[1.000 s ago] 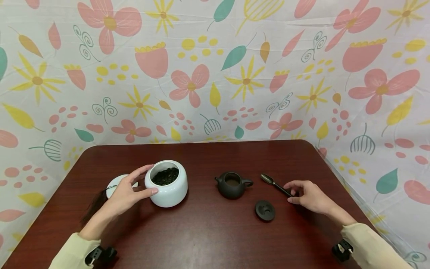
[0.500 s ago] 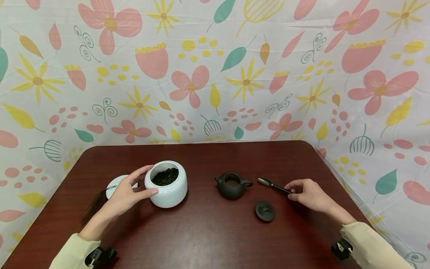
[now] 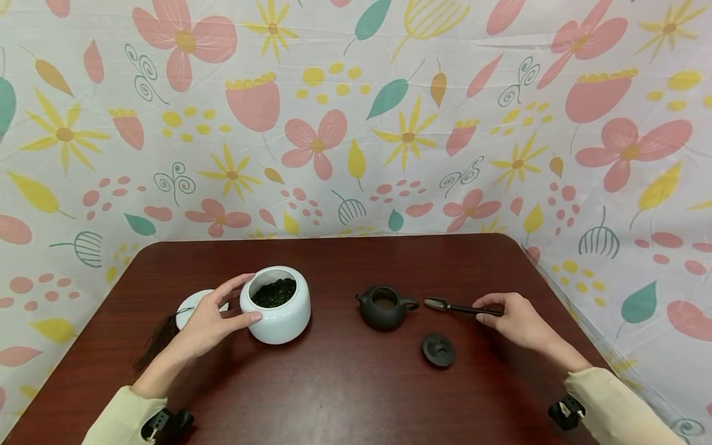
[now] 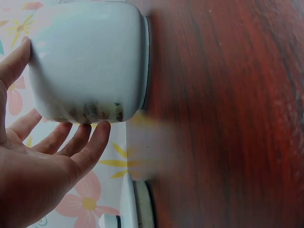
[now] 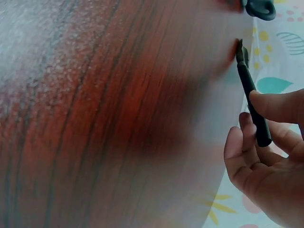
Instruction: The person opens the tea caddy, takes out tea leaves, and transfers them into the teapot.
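My left hand holds the left side of a white tea jar, thumb at the front and fingers farther back. Dark dry tea leaves show inside the lidless jar. With thumb and fingers, my right hand pinches the black handle of a tea scoop. The scoop's narrow metal head points left, towards a small black teapot that stands uncovered. In the right wrist view, the handle's end pokes out beyond the thumb, and the scoop looks raised off the table.
A round black teapot lid lies in front of the teapot. Behind my left hand is the jar's white lid with a dark tassel, partly hidden. A flowered cloth hangs behind the dark red table.
The scoop has swung from slanting to nearly level across the view, its head moving slightly left and nearer the teapot handle. My right fingers have shifted along the handle; my left hand stays put.
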`<state>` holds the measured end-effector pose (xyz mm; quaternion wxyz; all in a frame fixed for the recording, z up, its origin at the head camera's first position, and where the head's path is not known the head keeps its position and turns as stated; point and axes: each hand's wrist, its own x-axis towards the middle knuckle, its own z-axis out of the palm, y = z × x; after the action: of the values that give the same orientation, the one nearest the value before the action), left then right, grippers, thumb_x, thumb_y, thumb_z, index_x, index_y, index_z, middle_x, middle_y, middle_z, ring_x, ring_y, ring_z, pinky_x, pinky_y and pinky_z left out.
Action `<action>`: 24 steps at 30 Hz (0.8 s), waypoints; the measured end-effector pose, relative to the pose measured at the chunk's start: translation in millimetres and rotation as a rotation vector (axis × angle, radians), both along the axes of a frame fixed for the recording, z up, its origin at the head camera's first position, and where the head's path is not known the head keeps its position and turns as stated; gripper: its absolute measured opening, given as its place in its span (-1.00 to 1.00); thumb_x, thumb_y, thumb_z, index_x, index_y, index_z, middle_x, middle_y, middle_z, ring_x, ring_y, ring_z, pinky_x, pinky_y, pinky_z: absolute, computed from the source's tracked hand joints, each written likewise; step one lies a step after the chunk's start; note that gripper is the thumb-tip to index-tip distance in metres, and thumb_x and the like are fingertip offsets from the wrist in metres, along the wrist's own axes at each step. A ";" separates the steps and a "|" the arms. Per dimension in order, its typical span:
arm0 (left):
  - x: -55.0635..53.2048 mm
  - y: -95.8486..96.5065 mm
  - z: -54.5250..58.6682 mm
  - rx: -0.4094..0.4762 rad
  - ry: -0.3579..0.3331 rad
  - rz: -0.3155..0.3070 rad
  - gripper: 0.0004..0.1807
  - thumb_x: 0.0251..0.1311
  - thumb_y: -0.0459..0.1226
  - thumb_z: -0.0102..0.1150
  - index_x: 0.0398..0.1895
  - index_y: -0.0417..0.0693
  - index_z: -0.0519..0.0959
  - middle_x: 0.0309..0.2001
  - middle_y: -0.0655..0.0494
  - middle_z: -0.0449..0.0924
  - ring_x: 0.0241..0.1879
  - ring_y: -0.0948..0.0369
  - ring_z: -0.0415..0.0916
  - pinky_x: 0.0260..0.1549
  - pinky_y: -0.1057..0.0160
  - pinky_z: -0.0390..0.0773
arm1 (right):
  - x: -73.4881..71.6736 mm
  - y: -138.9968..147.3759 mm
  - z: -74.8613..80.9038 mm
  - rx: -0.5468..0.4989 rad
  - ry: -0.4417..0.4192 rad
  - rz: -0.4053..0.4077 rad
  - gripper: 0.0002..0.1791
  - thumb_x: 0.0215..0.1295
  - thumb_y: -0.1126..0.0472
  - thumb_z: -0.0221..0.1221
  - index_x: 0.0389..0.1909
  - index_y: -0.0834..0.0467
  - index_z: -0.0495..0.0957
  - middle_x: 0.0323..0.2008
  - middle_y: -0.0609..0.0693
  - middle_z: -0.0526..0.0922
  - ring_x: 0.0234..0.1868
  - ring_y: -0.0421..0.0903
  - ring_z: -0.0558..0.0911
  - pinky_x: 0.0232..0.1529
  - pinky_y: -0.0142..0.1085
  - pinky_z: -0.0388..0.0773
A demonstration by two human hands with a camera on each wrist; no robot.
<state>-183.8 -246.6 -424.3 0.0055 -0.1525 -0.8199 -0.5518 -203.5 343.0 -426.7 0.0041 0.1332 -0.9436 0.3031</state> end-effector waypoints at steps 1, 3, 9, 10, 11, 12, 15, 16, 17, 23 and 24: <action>0.0 0.0 -0.1 0.001 -0.001 0.000 -0.17 0.29 -0.28 0.50 0.58 -0.05 0.33 0.40 -0.10 0.46 0.32 -0.18 0.42 0.11 0.22 0.59 | 0.0 -0.1 0.3 0.002 0.002 -0.008 -0.83 0.32 0.34 0.43 -0.09 0.20 0.75 -0.14 0.06 0.77 -0.17 0.00 0.70 -0.33 -0.29 0.55; -0.2 -0.2 -0.2 0.000 -0.004 -0.001 -0.17 0.29 -0.28 0.50 0.59 -0.04 0.33 0.40 -0.10 0.46 0.32 -0.17 0.42 0.11 0.20 0.59 | -0.3 0.5 1.1 0.006 0.009 -0.015 -0.84 0.33 0.32 0.43 -0.10 0.18 0.76 -0.12 0.07 0.77 -0.13 0.02 0.70 -0.31 -0.28 0.56; -0.4 -0.6 0.0 -0.007 -0.002 -0.001 -0.17 0.29 -0.27 0.50 0.59 -0.03 0.33 0.41 -0.09 0.46 0.32 -0.13 0.42 0.12 0.21 0.59 | -1.1 1.0 1.1 -0.033 0.011 -0.027 -0.82 0.30 0.32 0.44 -0.10 0.18 0.76 -0.14 0.04 0.76 -0.13 0.03 0.70 -0.26 -0.29 0.60; -0.3 -0.5 0.1 -0.010 -0.001 0.000 -0.17 0.30 -0.27 0.50 0.59 -0.03 0.33 0.41 -0.09 0.46 0.32 -0.14 0.42 0.12 0.21 0.59 | -1.3 1.2 0.9 -0.040 0.016 -0.028 -0.82 0.30 0.32 0.45 -0.10 0.18 0.76 -0.15 0.04 0.76 -0.13 0.03 0.70 -0.26 -0.30 0.60; -0.1 -0.4 0.2 -0.012 -0.001 0.001 -0.17 0.30 -0.27 0.50 0.59 -0.03 0.33 0.41 -0.09 0.46 0.32 -0.15 0.42 0.12 0.20 0.59 | -1.3 1.3 0.8 -0.049 0.020 -0.030 -0.81 0.29 0.32 0.45 -0.10 0.19 0.76 -0.15 0.05 0.76 -0.13 0.02 0.71 -0.25 -0.31 0.61; 0.0 -0.3 0.3 -0.014 -0.001 0.001 -0.17 0.30 -0.27 0.49 0.59 -0.03 0.33 0.41 -0.09 0.46 0.31 -0.16 0.42 0.12 0.18 0.59 | -1.4 1.6 0.8 -0.054 0.025 -0.031 -0.81 0.29 0.33 0.46 -0.09 0.20 0.76 -0.14 0.05 0.76 -0.12 0.03 0.71 -0.25 -0.31 0.61; 0.3 -0.2 0.3 -0.017 -0.003 0.002 -0.17 0.30 -0.26 0.49 0.59 -0.03 0.32 0.41 -0.09 0.46 0.31 -0.19 0.41 0.12 0.17 0.59 | -1.4 3.0 0.7 -0.068 0.031 -0.044 -0.79 0.29 0.31 0.46 -0.07 0.20 0.77 -0.11 0.07 0.76 -0.10 0.05 0.72 -0.23 -0.32 0.62; 0.3 -0.2 0.3 -0.018 -0.003 0.002 -0.17 0.30 -0.26 0.49 0.59 -0.03 0.32 0.41 -0.09 0.46 0.31 -0.19 0.41 0.13 0.15 0.59 | -1.1 3.2 0.8 -0.073 0.032 -0.050 -0.79 0.30 0.31 0.46 -0.06 0.19 0.77 -0.10 0.08 0.76 -0.10 0.04 0.72 -0.23 -0.32 0.62; 0.2 -0.2 0.3 -0.018 -0.002 0.002 -0.17 0.30 -0.26 0.49 0.59 -0.04 0.32 0.41 -0.10 0.46 0.31 -0.19 0.41 0.13 0.16 0.59 | -0.9 3.6 1.3 -0.079 0.034 -0.052 -0.78 0.31 0.30 0.46 -0.05 0.20 0.77 -0.09 0.09 0.76 -0.11 0.02 0.72 -0.24 -0.32 0.62; -0.2 -0.2 -0.2 -0.009 0.001 -0.002 -0.17 0.29 -0.27 0.50 0.59 -0.05 0.32 0.40 -0.11 0.46 0.30 -0.21 0.41 0.11 0.21 0.59 | 1.6 4.4 5.8 -0.141 0.057 -0.070 -0.75 0.35 0.24 0.45 -0.01 0.23 0.77 -0.04 0.13 0.75 -0.17 -0.19 0.65 -0.34 -0.31 0.58; -0.2 -0.2 -0.2 -0.008 0.001 -0.002 -0.17 0.29 -0.28 0.50 0.59 -0.05 0.32 0.40 -0.11 0.46 0.30 -0.22 0.41 0.11 0.22 0.59 | 2.0 4.2 6.7 -0.153 0.057 -0.076 -0.75 0.35 0.24 0.45 -0.01 0.23 0.77 -0.04 0.13 0.75 -0.18 -0.20 0.64 -0.35 -0.31 0.57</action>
<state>-184.0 -246.7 -424.5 0.0047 -0.1536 -0.8219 -0.5485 -201.5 347.2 -420.0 0.0528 0.1053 -0.9216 0.3700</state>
